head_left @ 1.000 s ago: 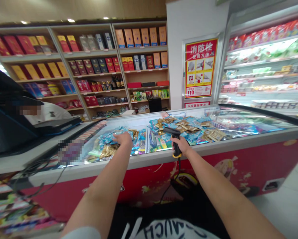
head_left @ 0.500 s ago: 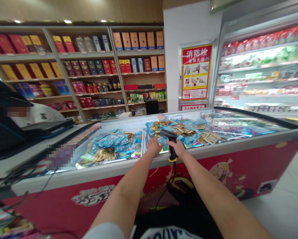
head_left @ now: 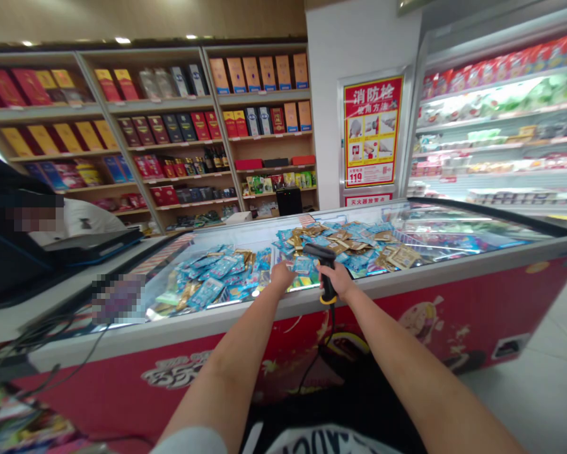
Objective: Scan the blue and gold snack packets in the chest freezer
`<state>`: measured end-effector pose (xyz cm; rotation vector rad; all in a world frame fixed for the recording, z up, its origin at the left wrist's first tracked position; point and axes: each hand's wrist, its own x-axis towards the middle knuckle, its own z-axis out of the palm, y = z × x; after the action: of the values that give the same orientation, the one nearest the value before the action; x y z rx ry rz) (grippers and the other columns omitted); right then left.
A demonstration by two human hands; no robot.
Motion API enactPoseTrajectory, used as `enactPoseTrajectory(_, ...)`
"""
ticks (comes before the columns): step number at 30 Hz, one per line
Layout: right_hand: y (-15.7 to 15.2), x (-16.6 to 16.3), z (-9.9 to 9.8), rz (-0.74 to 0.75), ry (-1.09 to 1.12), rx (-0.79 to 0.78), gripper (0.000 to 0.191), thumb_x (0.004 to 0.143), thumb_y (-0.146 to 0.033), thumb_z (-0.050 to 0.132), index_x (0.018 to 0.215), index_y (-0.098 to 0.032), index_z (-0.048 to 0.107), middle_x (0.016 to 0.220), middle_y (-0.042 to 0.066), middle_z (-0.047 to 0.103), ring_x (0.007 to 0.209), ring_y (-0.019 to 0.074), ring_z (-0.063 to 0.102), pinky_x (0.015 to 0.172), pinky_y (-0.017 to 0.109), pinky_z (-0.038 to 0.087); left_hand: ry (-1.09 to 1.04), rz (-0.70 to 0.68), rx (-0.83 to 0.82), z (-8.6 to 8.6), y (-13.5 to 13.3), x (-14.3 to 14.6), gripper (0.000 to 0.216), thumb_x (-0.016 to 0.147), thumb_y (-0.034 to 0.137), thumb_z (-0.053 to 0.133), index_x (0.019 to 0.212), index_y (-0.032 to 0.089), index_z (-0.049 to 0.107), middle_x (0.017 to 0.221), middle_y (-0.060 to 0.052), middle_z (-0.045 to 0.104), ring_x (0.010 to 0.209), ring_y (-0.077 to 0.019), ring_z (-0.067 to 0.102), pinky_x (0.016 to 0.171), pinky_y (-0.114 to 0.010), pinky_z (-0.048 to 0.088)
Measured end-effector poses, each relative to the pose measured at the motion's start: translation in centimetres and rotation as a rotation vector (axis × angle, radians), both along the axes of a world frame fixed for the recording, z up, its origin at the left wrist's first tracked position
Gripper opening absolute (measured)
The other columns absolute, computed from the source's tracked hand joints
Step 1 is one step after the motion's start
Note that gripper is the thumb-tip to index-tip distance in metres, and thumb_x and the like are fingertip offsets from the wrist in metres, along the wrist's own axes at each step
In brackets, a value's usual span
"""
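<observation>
My right hand (head_left: 340,281) is closed round the handle of a black barcode scanner (head_left: 321,260) with a yellow base; its cable hangs down the freezer front. My left hand (head_left: 283,275) is just left of the scanner's head and pinches a small blue packet (head_left: 303,265) in front of it. Both hands are over the front rim of a red chest freezer (head_left: 406,277). Under its glass lid lie several blue and gold packets (head_left: 217,274), with another heap (head_left: 359,243) further right.
A checkout counter (head_left: 51,296) with a dark monitor (head_left: 9,252) and cables stands at the left, and a person in white (head_left: 82,217) sits behind it. Shelves of boxed goods (head_left: 169,126) line the back wall. A chilled display case (head_left: 501,126) is at the right.
My left hand has come from the left heap of packets over to the scanner and now holds a blue packet in front of it. The right hand with the scanner has barely moved.
</observation>
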<state>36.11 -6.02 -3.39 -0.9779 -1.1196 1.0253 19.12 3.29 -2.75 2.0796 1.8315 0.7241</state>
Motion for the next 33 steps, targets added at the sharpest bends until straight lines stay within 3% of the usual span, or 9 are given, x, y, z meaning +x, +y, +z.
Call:
enactPoseTrajectory(5, -0.2, -0.2, 0.3, -0.008, -0.006, 0.005, 0.026, 0.068, -0.041, 0.068, 0.062, -0.018, 0.057, 0.051, -0.001, 0.057, 0.04, 0.0139, 0.053, 0.04, 0.026, 0.043, 0.008, 0.033, 0.054, 0.0, -0.9, 0.3, 0.059, 0.085, 0.053, 0.059, 0.131, 0.016, 0.057, 0.128, -0.017, 0.065, 0.122, -0.0297, 0.058, 0.098, -0.036, 0.044)
enactPoseTrajectory(9, -0.3, -0.3, 0.3, -0.005, -0.009, -0.004, 0.026, 0.067, -0.042, 0.068, 0.066, -0.018, 0.058, 0.052, -0.001, 0.058, 0.04, 0.0137, 0.054, 0.041, 0.026, 0.044, 0.151, 0.055, 0.076, 0.6, -2.4, 1.7, 0.077, 0.075, 0.067, 0.062, 0.13, 0.012, 0.057, 0.136, -0.024, 0.056, 0.132, -0.0378, 0.047, 0.105, -0.045, 0.037)
enactPoseTrajectory(14, -0.3, -0.2, 0.3, -0.01, -0.025, -0.001, 0.026, 0.068, -0.043, 0.068, 0.064, -0.018, 0.058, 0.052, -0.001, 0.058, 0.041, 0.0141, 0.054, 0.04, 0.026, 0.043, 0.135, 0.08, 0.02, 1.0, -2.6, 1.9, 0.072, 0.071, 0.055, 0.073, 0.128, 0.015, 0.056, 0.136, -0.023, 0.056, 0.132, -0.0379, 0.047, 0.104, -0.046, 0.038)
enactPoseTrajectory(18, -0.4, -0.2, 0.3, -0.003, -0.005, -0.009, 0.027, 0.067, -0.043, 0.069, 0.066, -0.018, 0.059, 0.054, -0.001, 0.058, 0.041, 0.0143, 0.054, 0.041, 0.027, 0.045, -0.092, 0.079, -0.015, 0.6, -1.3, -0.2, 0.069, 0.076, 0.028, 0.072, 0.14, 0.02, 0.046, 0.122, -0.014, 0.067, 0.114, -0.0299, 0.062, 0.093, -0.038, 0.047)
enactPoseTrajectory(21, -0.4, -0.2, 0.3, 0.003, 0.004, -0.008, 0.026, 0.067, -0.042, 0.069, 0.07, -0.018, 0.059, 0.055, -0.002, 0.059, 0.04, 0.0144, 0.055, 0.041, 0.027, 0.046, -0.315, 0.073, 0.097, 0.1, -0.5, -2.2, 0.074, 0.077, 0.011, 0.064, 0.146, 0.022, 0.037, 0.126, -0.011, 0.065, 0.108, -0.0235, 0.065, 0.09, -0.032, 0.049)
enactPoseTrajectory(24, -0.2, -0.2, 0.1, 0.008, -0.011, -0.001, 0.026, 0.067, -0.042, 0.068, 0.066, -0.018, 0.058, 0.053, -0.001, 0.058, 0.04, 0.0141, 0.055, 0.04, 0.027, 0.044, -0.511, 0.131, 0.176, -0.3, 0.0, -3.5, 0.077, 0.08, 0.011, 0.063, 0.149, 0.022, 0.032, 0.133, -0.011, 0.061, 0.116, -0.0199, 0.062, 0.092, -0.027, 0.049)
enactPoseTrajectory(26, -0.2, -0.2, 0.1, 0.013, -0.037, -0.001, 0.027, 0.068, -0.042, 0.068, 0.063, -0.018, 0.057, 0.051, -0.001, 0.058, 0.039, 0.014, 0.055, 0.04, 0.026, 0.044, -0.584, 0.166, 0.189, -0.4, 0.2, -4.0, 0.068, 0.082, 0.015, 0.062, 0.146, 0.019, 0.038, 0.13, -0.012, 0.062, 0.117, -0.0191, 0.061, 0.092, -0.026, 0.049)
enactPoseTrajectory(30, 0.0, -0.1, 0.1, 0.02, -0.075, -0.021, 0.025, 0.067, -0.04, 0.069, 0.065, -0.018, 0.058, 0.051, -0.001, 0.058, 0.039, 0.0147, 0.056, 0.038, 0.025, 0.043, -0.576, 0.163, 0.238, 0.0, 0.2, -4.9, 0.038, 0.085, 0.021, 0.062, 0.122, 0.014, 0.06, 0.109, -0.011, 0.07, 0.104, -0.0203, 0.066, 0.089, -0.029, 0.051)
enactPoseTrajectory(33, 0.1, -0.2, 0.7, 0.038, -0.079, -0.076, 0.023, 0.066, -0.036, 0.07, 0.067, -0.018, 0.057, 0.05, -0.002, 0.058, 0.038, 0.0144, 0.055, 0.037, 0.024, 0.044, -0.59, 0.143, 0.244, 0.1, 0.1, -5.6, 0.026, 0.085, 0.023, 0.063, 0.11, 0.014, 0.064, 0.1, -0.008, 0.069, 0.088, -0.0187, 0.068, 0.078, -0.03, 0.055)
